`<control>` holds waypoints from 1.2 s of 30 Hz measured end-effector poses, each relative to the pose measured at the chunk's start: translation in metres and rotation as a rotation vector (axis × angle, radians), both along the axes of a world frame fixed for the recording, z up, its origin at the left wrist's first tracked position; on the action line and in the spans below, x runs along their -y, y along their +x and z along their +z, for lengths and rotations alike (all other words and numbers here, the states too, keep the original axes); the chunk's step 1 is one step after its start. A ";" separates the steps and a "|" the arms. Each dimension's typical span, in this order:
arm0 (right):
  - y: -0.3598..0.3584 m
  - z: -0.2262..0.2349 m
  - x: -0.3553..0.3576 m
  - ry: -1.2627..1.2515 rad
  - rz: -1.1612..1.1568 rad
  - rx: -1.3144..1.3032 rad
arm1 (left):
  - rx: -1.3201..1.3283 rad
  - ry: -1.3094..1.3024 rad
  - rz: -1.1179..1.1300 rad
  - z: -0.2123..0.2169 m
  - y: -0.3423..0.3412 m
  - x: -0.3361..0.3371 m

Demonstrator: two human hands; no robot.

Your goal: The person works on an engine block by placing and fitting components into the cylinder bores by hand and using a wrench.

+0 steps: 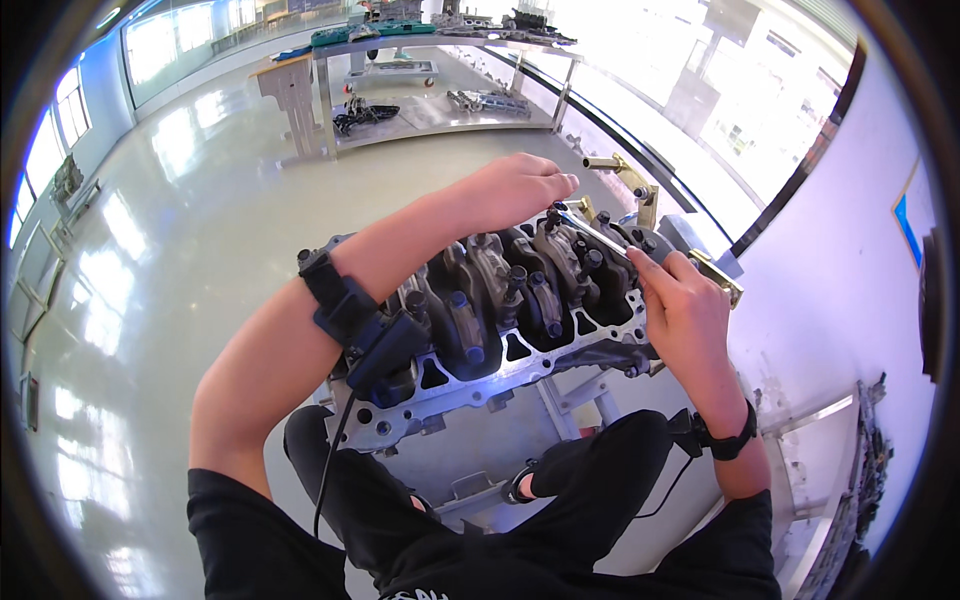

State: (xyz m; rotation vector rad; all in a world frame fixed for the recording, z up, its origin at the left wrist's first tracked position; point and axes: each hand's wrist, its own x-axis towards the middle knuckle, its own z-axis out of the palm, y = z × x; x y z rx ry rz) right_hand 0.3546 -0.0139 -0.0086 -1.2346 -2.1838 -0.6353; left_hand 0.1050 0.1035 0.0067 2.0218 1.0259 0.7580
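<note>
The wrench was pinched by the right hand while the left hand, fingers pressed together, steadied its head on the engine block.

Person, seen from above. Black short-sleeved top, sleeves ending above the elbows; black trousers; dark shoe with a light sole edge. Forearms and both hands bare, no gloves. Left hand: wide black strap with a boxy black module behind the wrist, thin black cable trailing toward the top. Right hand: slimmer black band behind the wrist, cabled likewise.
</note>
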 end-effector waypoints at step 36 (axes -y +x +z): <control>0.015 0.102 -0.160 -0.862 0.019 0.277 | -0.240 0.156 0.104 0.009 -0.008 0.006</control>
